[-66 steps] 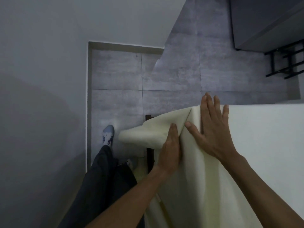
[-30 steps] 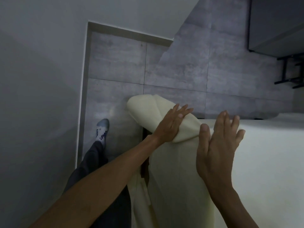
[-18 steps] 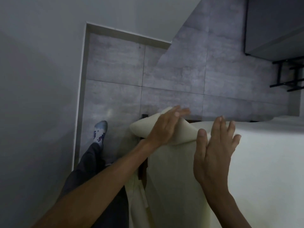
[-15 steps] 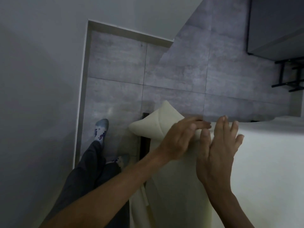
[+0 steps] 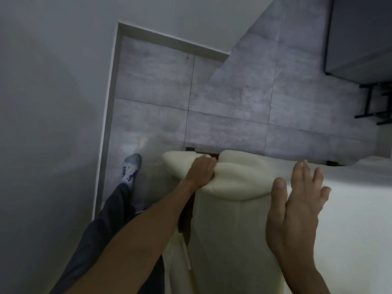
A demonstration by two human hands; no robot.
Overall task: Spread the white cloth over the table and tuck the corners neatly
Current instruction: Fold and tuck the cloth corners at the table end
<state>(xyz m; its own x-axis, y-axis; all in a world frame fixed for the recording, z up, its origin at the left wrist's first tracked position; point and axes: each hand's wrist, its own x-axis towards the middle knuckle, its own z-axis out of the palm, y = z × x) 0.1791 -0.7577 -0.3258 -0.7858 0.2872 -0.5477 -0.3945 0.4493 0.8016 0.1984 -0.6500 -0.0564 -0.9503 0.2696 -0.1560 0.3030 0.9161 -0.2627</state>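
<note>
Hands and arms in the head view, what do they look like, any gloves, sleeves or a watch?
Both are bare. The left hand and right hand have no gloves, and no ring shows on the visible fingers. The left forearm and right forearm show no sleeve, watch or band as far as the picture reaches. Right-hand nails look short and plain.

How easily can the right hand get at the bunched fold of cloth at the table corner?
Probably easily. The right hand is open just beside the bunched fold, with only flat white cloth between them; the left hand grips the fold's left part only.
</note>
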